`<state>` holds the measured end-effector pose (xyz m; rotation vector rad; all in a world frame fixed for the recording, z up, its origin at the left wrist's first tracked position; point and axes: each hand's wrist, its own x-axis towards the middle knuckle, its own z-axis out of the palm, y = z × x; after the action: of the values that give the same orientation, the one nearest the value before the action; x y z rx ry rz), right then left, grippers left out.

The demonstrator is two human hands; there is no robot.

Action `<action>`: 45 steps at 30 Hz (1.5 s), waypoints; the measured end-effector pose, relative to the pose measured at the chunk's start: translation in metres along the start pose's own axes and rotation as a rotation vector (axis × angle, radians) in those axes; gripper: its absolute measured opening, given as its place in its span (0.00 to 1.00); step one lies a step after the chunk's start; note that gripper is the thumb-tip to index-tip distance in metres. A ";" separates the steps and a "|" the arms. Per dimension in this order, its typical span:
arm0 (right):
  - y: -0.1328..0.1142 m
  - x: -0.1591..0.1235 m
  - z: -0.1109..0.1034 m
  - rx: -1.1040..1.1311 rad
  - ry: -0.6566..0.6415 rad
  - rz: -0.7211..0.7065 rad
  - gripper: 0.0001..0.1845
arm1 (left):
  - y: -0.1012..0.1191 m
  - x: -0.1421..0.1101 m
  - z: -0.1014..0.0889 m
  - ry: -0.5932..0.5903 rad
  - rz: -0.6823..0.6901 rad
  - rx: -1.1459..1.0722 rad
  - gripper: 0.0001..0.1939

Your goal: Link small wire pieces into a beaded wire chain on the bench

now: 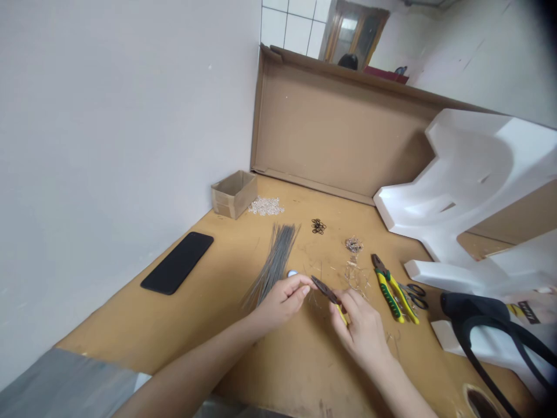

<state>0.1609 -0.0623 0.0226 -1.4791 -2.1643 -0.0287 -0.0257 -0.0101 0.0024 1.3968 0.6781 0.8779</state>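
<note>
My right hand (359, 325) is wrapped round a pair of long-nose pliers (325, 290) with dark jaws and a yellow handle. The jaws point up and left, to the fingertips of my left hand (282, 299). Thumb and forefinger of that hand are pinched together; whatever is between them is too small to make out. Just behind the left hand lies a bundle of thin grey wires (278, 255). Past the pliers, bent wire pieces (357, 276) are scattered on the wooden table (261, 383). A small bluish-white object (292, 273) shows beside my left fingers.
Green-and-yellow pliers (394, 290) and scissors (416, 295) lie at right. Farther back are black rings (318, 226), a silvery pile (354, 244), clear beads (267, 205) and a small cardboard box (234, 194). A phone (177, 262) lies left; white foam (474, 168) stands right.
</note>
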 end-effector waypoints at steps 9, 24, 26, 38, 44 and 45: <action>0.000 -0.001 -0.001 -0.012 -0.002 -0.002 0.09 | 0.003 -0.001 0.001 0.004 0.011 0.076 0.16; 0.000 0.000 -0.002 -0.095 0.045 -0.054 0.11 | 0.005 -0.002 0.001 0.017 0.096 0.211 0.17; 0.000 0.000 -0.001 -0.121 0.062 -0.072 0.11 | 0.004 -0.002 0.001 0.000 0.081 0.173 0.17; -0.001 -0.003 0.008 -0.259 0.175 -0.072 0.11 | -0.003 -0.004 0.004 0.000 0.045 0.074 0.16; 0.002 0.003 0.005 0.157 -0.021 0.084 0.12 | -0.002 -0.002 0.005 0.028 0.012 -0.001 0.16; 0.003 0.004 0.003 0.286 -0.081 0.122 0.13 | -0.001 -0.001 0.005 0.032 0.006 -0.017 0.16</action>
<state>0.1612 -0.0569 0.0209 -1.4617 -2.0340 0.3744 -0.0217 -0.0141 0.0013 1.3730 0.6899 0.9105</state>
